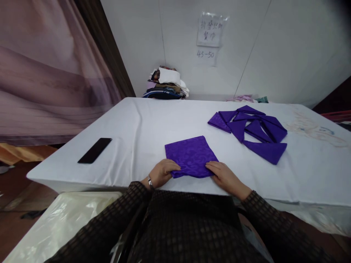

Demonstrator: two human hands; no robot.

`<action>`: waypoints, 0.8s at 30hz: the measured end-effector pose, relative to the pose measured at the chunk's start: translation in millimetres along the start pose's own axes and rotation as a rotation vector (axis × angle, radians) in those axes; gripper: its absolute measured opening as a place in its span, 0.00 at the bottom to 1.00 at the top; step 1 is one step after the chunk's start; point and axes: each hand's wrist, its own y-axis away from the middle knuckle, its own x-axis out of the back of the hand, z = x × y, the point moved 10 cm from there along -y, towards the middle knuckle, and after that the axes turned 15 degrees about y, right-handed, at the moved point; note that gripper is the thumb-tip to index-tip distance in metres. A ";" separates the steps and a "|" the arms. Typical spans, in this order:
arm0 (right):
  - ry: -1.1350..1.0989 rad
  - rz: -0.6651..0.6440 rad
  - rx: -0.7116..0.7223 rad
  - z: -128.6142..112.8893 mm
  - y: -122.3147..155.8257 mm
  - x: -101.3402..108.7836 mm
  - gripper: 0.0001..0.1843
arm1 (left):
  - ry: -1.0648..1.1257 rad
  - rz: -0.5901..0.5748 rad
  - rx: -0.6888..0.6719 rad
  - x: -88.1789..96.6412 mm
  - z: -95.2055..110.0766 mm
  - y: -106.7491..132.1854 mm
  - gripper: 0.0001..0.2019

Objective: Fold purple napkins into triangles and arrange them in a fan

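Observation:
A purple patterned cloth (191,155), folded into a square, lies on the white table (142,124) near its front edge. My left hand (162,172) rests on the cloth's near left corner, fingers curled and pinching its edge. My right hand (224,176) lies at the near right corner, fingers together and pressing down on the cloth's edge. Both wrists come from dark checked sleeves; a bracelet shows on the left wrist.
Several purple cloths folded into triangles (251,128) lie in a heap at the right middle. A black phone (95,150) lies at the table's left. Stacked fabrics (166,84) sit against the far wall under a paper sign (210,30). A plastic-covered surface (63,219) is below left.

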 end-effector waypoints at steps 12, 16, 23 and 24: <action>-0.070 0.011 0.177 -21.7 -16.1 2.1 0.19 | -0.219 0.023 0.176 36.1 -63.5 29.4 0.16; -0.128 -0.027 0.134 -21.7 -17.3 4.0 0.17 | -0.274 0.011 0.200 32.3 -44.2 38.9 0.25; -0.281 -0.124 0.030 -8.9 -40.5 16.9 0.13 | -0.274 0.056 0.153 12.1 -10.5 46.3 0.14; -0.298 -0.138 0.010 -5.5 -50.4 19.8 0.12 | -0.272 0.097 0.155 13.4 -9.4 46.4 0.13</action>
